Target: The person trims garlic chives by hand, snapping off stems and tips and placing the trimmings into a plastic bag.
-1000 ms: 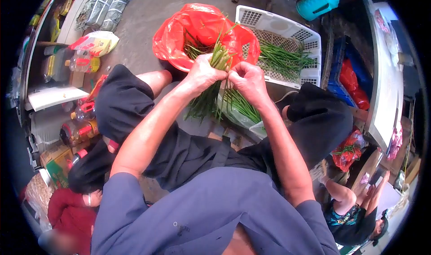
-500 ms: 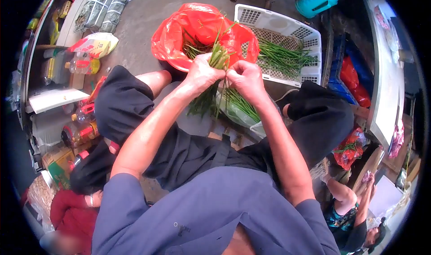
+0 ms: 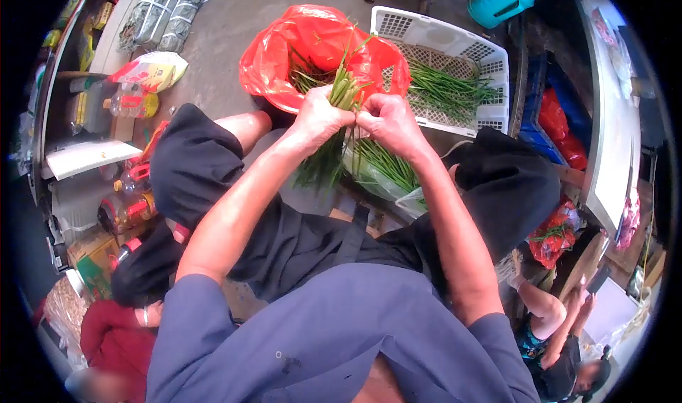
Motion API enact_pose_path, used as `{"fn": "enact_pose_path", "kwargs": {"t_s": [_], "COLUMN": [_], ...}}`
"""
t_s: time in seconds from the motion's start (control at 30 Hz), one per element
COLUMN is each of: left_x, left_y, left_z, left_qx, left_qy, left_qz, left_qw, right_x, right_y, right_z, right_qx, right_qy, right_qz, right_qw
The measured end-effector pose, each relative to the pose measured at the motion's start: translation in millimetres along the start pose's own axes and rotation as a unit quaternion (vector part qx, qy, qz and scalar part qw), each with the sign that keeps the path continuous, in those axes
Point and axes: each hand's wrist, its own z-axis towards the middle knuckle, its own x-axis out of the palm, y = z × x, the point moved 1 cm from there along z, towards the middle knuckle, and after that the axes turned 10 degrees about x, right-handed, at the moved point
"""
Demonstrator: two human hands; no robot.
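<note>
My left hand (image 3: 319,121) is closed round a bunch of chives (image 3: 344,90), its pale stem ends pointing up and the green leaves hanging below the fist. Thumb and finger of my right hand (image 3: 389,124) pinch at the right side of the bunch, touching the left hand; the small piece between them is mostly hidden, but looks like a chive stem. Just beyond the hands stands a container lined with a red plastic bag (image 3: 266,61), with scraps of greens inside. Under my right wrist lies a clear plastic bag of more chives (image 3: 383,163).
A white plastic crate (image 3: 490,58) with loose chives stands at the back right, near a teal jug (image 3: 503,2). Bottles (image 3: 131,103) and shelves line the left. A blue crate (image 3: 533,122) is at right. Other people sit at lower left and lower right.
My hands stay almost in place at the bunch; the right hand has turned slightly, its fingers still pinched. At lower right, the other person's hands have shifted.
</note>
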Motion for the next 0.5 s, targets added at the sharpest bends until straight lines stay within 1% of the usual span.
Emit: {"fn": "enact_pose_path", "kwargs": {"t_s": [0.07,0.13,0.27,0.33,0.37,0.43,0.5], "left_x": [2,2,-1,-5,-5,-3,-5], "left_y": [-2,-5,-5,-6,-7,-15,-9], "left_z": [-1,0,1,2,1,0,3], "left_qx": [0.006,0.022,0.020,0.014,0.015,-0.001,0.000], "left_qy": [0.002,-0.019,-0.019,0.015,0.014,0.020,0.017], "left_qz": [0.006,0.044,0.029,0.056,0.056,0.036,0.041], "left_qw": [1.000,0.999,0.999,0.998,0.998,0.999,0.999], "right_x": [-1,-2,0,2,2,-2,-4], "right_y": [1,7,6,0,-2,3,0], "right_z": [0,-1,-1,1,0,-4,-1], "right_qx": [-0.001,-0.023,-0.001,0.061,0.060,0.122,0.128], "right_qy": [0.007,0.010,0.012,0.044,0.045,0.086,0.098], "right_qz": [-0.020,-0.040,-0.015,0.090,0.090,0.216,0.215], "right_qw": [1.000,0.999,1.000,0.993,0.993,0.965,0.963]}}
